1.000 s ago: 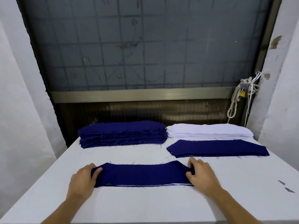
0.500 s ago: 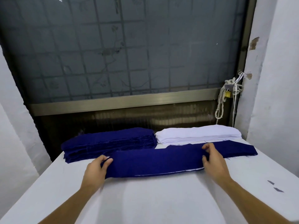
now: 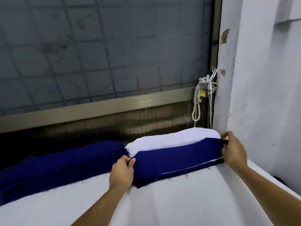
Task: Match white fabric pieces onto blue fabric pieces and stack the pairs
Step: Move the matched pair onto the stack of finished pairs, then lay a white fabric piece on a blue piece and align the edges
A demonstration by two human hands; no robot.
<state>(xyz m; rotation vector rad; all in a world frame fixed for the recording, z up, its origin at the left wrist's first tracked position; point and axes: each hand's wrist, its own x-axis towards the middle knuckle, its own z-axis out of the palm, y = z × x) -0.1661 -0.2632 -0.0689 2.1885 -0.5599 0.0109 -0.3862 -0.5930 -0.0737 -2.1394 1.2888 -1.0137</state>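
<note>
A blue fabric piece (image 3: 175, 157) with a white piece under it, seen as a thin white edge along its front, lies stretched between my hands. My left hand (image 3: 122, 172) pinches its left end and my right hand (image 3: 234, 152) pinches its right end. It sits over the dark blue pair stack (image 3: 146, 181) on the white table (image 3: 162, 201), just in front of the white fabric stack (image 3: 171, 141). A thick stack of blue pieces (image 3: 57, 165) lies to the left.
A wall (image 3: 268, 95) stands close on the right, with a rope and brass padlock (image 3: 202, 93) hanging at the window frame (image 3: 97, 110) behind the stacks. The table's right edge falls away near my right forearm.
Both hands have carried the blue and white pair from the table's front middle to the back right, onto the blue piece lying in front of the white stack. The view swung right.
</note>
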